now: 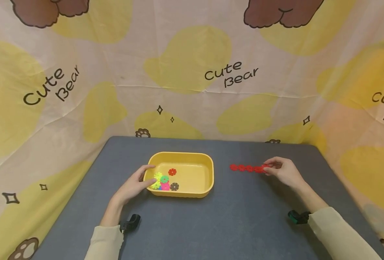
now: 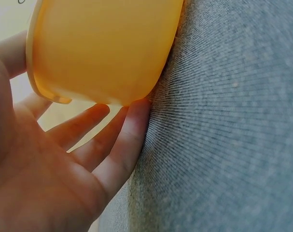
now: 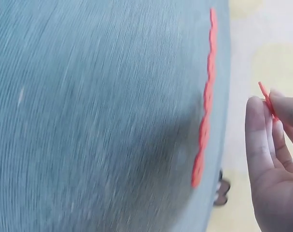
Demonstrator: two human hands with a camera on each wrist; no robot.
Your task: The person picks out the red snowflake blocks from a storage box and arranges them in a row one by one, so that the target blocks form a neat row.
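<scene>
My left hand [image 1: 134,186] holds the left end of a yellow plastic basin [image 1: 181,195], the thumb over its rim and the other fingers against the outer wall [image 2: 103,53]. Inside, mostly at the left, lie several small notched plastic discs: yellow, green [image 1: 164,179], pink [image 1: 165,186], a bit of blue, a dark one [image 1: 174,186] and a red one [image 1: 172,172]. To the right, my right hand [image 1: 285,173] pinches one red notched disc [image 3: 269,100] between thumb and fingers. Below it, a straight row of red discs [image 3: 207,96] lies on the table, apart from the held disc.
A grey-blue cloth-covered table [image 1: 211,224] carries everything. Behind and beside it hangs a pale sheet [image 1: 185,104] with yellow patches and printed lettering. Dark straps with small devices sit on the left wrist [image 1: 130,222] and the right wrist [image 1: 299,217].
</scene>
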